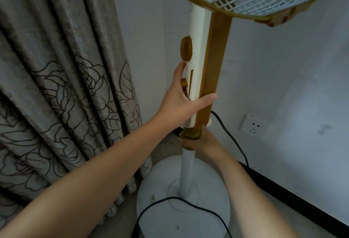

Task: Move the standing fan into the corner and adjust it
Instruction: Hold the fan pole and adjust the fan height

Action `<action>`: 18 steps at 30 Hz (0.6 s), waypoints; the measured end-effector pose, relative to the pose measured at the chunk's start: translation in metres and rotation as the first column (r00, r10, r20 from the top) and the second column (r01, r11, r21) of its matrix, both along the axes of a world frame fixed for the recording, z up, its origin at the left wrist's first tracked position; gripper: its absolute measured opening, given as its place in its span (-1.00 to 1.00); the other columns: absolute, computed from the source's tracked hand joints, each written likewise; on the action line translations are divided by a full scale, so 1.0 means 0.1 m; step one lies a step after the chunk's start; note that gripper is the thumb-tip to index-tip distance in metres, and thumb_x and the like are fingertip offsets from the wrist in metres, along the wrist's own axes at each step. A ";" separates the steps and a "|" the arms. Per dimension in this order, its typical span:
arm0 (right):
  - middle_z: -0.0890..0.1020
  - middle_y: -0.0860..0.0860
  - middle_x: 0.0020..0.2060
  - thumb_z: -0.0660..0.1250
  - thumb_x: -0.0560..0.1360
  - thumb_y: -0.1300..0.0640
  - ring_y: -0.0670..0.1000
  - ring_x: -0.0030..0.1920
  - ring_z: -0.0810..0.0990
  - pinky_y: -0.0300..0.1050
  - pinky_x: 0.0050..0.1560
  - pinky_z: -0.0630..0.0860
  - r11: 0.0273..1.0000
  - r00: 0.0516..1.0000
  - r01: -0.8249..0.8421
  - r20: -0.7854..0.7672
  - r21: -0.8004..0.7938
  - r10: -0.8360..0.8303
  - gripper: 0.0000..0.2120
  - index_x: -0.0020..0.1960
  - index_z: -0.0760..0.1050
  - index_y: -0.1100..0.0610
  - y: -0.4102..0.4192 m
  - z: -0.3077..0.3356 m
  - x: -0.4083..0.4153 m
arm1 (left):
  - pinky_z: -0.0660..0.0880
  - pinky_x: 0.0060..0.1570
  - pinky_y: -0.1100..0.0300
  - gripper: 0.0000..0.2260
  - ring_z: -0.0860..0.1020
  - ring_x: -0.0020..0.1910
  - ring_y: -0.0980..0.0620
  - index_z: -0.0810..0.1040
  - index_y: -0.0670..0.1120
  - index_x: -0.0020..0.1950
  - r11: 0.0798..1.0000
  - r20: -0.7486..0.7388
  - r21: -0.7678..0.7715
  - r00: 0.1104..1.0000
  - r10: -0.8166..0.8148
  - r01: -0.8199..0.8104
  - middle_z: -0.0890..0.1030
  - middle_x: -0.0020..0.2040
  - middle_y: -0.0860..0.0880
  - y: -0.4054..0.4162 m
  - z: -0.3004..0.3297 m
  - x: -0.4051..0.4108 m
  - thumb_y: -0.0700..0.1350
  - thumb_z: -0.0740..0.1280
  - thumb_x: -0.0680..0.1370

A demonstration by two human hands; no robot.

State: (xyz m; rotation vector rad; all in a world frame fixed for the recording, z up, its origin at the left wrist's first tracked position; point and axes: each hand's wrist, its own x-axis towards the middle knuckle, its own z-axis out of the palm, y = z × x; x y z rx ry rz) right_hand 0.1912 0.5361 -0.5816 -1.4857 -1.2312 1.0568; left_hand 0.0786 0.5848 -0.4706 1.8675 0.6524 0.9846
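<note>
Beside the curtain (62, 79), I grip the standing fan (203, 64): my left hand (181, 100) clamps its control column, my right hand (200, 143) its pole collar.

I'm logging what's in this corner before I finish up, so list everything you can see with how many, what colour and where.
fan: one, white and gold-brown, standing in the corner, wire cage at top right
fan base: one, white, round, on the floor at bottom centre
pole: one, white, rising from the base
collar: one, gold-brown, where the pole meets the fan body
cord: one, black, running from the fan past the wall and across the base
curtain: one, grey with dark flower outlines, on the left
wall socket: one, white, low on the right wall
skirting: one strip, black, along the right wall
left hand: gripping the fan's control column
right hand: wrapped around the pole just under the collar
</note>
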 end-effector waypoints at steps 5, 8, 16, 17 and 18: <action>0.60 -0.17 0.01 0.46 0.39 0.02 -0.23 0.03 0.58 -0.29 0.00 0.55 0.998 0.997 0.060 -0.054 0.036 -0.058 -0.55 0.14 0.32 -0.26 -0.08 -0.07 -0.08 | 0.48 -0.11 0.49 -0.13 0.45 0.08 0.32 -0.04 0.20 0.48 1.000 -0.002 0.002 1.000 0.026 -0.026 0.36 0.09 0.38 -0.02 -0.01 -0.01 0.09 0.48 0.37; 0.56 -0.17 0.04 0.48 0.37 -0.01 -0.25 0.03 0.56 -0.36 -0.04 0.52 0.910 0.937 0.342 -0.154 0.235 -0.312 -0.50 0.14 0.26 -0.28 -0.12 -0.24 -0.38 | 0.45 -0.21 0.60 -0.13 0.46 0.03 0.40 -0.03 0.22 0.47 1.000 -0.001 0.000 1.000 0.027 -0.027 0.34 0.07 0.41 -0.03 -0.01 0.00 0.09 0.48 0.36; 0.64 0.00 -0.09 0.45 0.36 0.06 -0.17 -0.09 0.63 -0.28 -0.11 0.58 0.995 0.994 0.075 -0.080 0.072 -0.069 -0.66 0.03 0.42 -0.22 -0.03 -0.15 -0.10 | 0.43 -0.20 0.61 -0.13 0.44 -0.01 0.54 -0.04 0.18 0.49 1.000 -0.005 0.011 1.000 0.023 -0.023 0.34 0.06 0.42 -0.03 -0.01 -0.01 0.06 0.48 0.38; 0.64 0.08 -0.05 0.46 0.34 0.07 -0.05 -0.02 0.64 -0.14 -0.01 0.61 1.000 0.997 0.006 -0.072 0.004 -0.006 -0.66 0.04 0.45 -0.16 0.00 -0.12 -0.03 | 0.45 -0.18 0.58 -0.13 0.45 0.02 0.49 -0.05 0.18 0.49 1.000 -0.006 0.012 1.000 0.025 -0.025 0.34 0.07 0.41 -0.03 -0.01 -0.01 0.06 0.48 0.38; 0.64 0.14 -0.01 0.47 0.33 0.09 0.06 0.03 0.63 0.00 0.09 0.60 0.999 0.998 -0.037 -0.056 -0.038 0.035 -0.67 0.05 0.48 -0.08 0.03 -0.08 0.03 | 0.48 -0.15 0.52 -0.13 0.47 0.06 0.39 -0.05 0.19 0.49 1.000 -0.006 0.010 1.000 0.026 -0.026 0.35 0.09 0.38 -0.03 -0.01 -0.01 0.07 0.48 0.38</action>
